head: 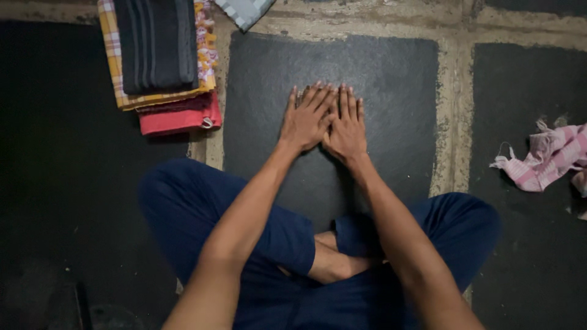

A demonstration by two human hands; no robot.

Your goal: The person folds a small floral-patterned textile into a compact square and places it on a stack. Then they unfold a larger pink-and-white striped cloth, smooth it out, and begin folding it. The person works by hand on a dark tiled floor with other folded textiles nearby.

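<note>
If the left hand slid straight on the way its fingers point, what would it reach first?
The left hand lies flat on the dark floor slab, fingers pointing up-frame, slightly right. That line looks free across the slab to the pale joint; the grey cloth probably sits left of it.

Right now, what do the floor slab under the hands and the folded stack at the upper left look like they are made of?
The floor slab looks like dark stone, matte and finely grained, with pale rough mortar joints around it. Both hands, left hand and right hand, lie flat on it. The folded stack appears to be woven cloth: soft edges, checked and striped weaves. The exact fibre cannot be told.
</note>
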